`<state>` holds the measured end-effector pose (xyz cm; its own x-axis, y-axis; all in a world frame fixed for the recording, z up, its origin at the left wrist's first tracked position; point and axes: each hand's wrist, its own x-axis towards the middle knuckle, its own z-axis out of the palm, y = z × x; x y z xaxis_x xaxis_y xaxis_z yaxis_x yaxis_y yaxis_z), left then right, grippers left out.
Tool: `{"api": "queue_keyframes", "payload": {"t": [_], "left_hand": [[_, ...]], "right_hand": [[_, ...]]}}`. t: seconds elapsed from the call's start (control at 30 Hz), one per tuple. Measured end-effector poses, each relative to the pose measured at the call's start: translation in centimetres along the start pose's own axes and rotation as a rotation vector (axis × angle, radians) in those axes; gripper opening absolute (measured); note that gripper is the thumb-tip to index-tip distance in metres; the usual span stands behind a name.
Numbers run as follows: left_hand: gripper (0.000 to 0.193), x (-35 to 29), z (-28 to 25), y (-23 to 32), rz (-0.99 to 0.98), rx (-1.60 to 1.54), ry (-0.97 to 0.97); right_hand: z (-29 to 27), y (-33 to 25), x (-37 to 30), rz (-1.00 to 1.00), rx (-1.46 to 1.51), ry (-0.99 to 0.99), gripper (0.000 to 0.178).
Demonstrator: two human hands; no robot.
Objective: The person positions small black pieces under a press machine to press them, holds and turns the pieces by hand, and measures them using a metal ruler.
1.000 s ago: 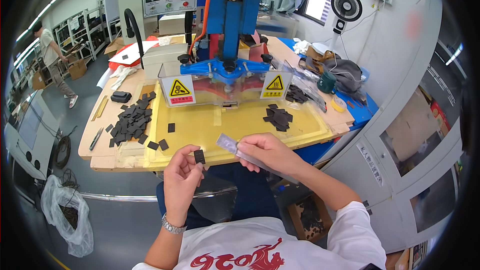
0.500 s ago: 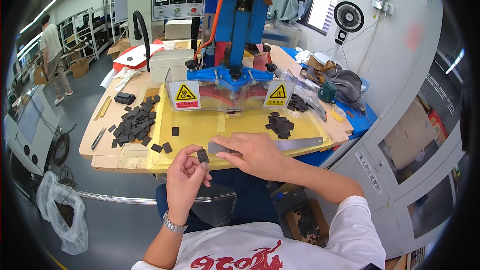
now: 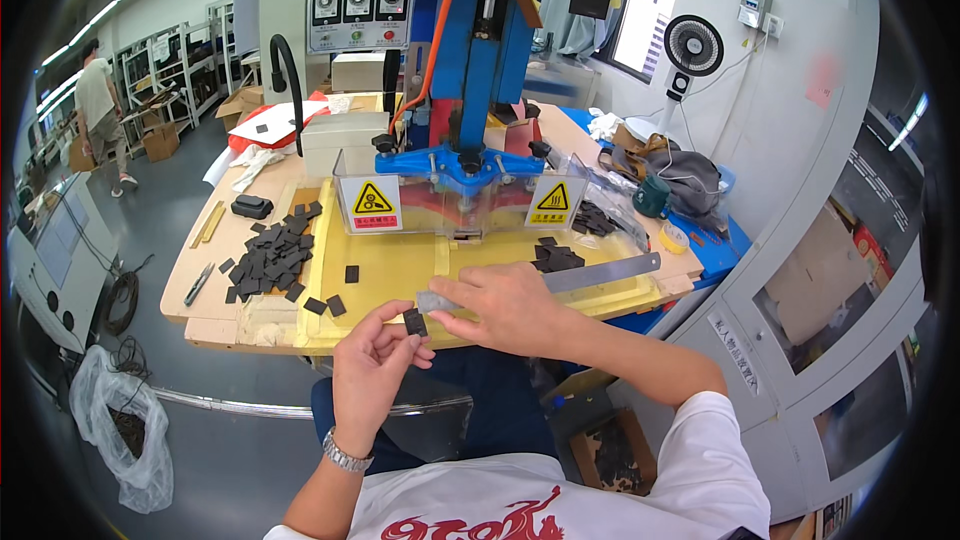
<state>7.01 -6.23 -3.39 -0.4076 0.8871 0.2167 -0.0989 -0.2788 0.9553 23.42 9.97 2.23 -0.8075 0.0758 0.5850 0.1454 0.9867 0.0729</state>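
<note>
My left hand [image 3: 372,360] pinches a small black rectangular piece [image 3: 415,322] between thumb and fingertips, just past the table's front edge. My right hand [image 3: 505,308] is wrapped round a steel ruler [image 3: 605,272]. One end of the ruler sticks out by the black piece; whether they touch I cannot tell. The long end slants up to the right. A heap of similar black pieces [image 3: 272,258] lies on the left of the table. A smaller pile [image 3: 558,258] sits beyond my right hand, partly behind it. A few loose pieces rest near my left hand.
A blue press [image 3: 470,168] with a transparent guard stands over the yellow work surface [image 3: 400,250]. To the left lie a cutter knife [image 3: 199,283] and a black case [image 3: 251,206]. At right are a tape roll [image 3: 674,237] and a bag [image 3: 680,170]. A person [image 3: 102,110] walks in the background.
My left hand and the black piece have shifted slightly right. The ruler's long end has swung up a little, and its short end has moved slightly.
</note>
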Motion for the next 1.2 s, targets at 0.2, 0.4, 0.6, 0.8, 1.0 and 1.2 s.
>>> {"api": "queue_keyframes", "payload": {"t": [0.2, 0.4, 0.6, 0.8, 1.0, 1.2], "left_hand": [[0.039, -0.07, 0.12, 0.23, 0.013, 0.000, -0.012], [0.040, -0.13, 0.01, 0.33, 0.018, 0.001, -0.012], [0.040, -0.07, 0.02, 0.33, 0.024, -0.006, -0.027], [0.040, -0.03, -0.07, 0.35, 0.022, 0.004, -0.027], [0.040, 0.08, -0.09, 0.24, 0.030, 0.018, -0.021], [0.040, 0.20, -0.13, 0.15, 0.032, 0.006, -0.019]], "right_hand": [[-0.24, -0.06, 0.19, -0.015, -0.033, 0.017, 0.038], [-0.01, 0.08, 0.22, -0.001, -0.028, 0.014, 0.036], [0.12, 0.18, 0.23, -0.004, -0.031, 0.027, 0.036], [0.18, 0.20, 0.35, -0.009, -0.049, 0.018, 0.035], [0.44, 0.32, 0.33, -0.013, -0.040, 0.026, 0.036], [0.36, 0.38, 0.34, -0.013, -0.039, 0.000, 0.036]]}}
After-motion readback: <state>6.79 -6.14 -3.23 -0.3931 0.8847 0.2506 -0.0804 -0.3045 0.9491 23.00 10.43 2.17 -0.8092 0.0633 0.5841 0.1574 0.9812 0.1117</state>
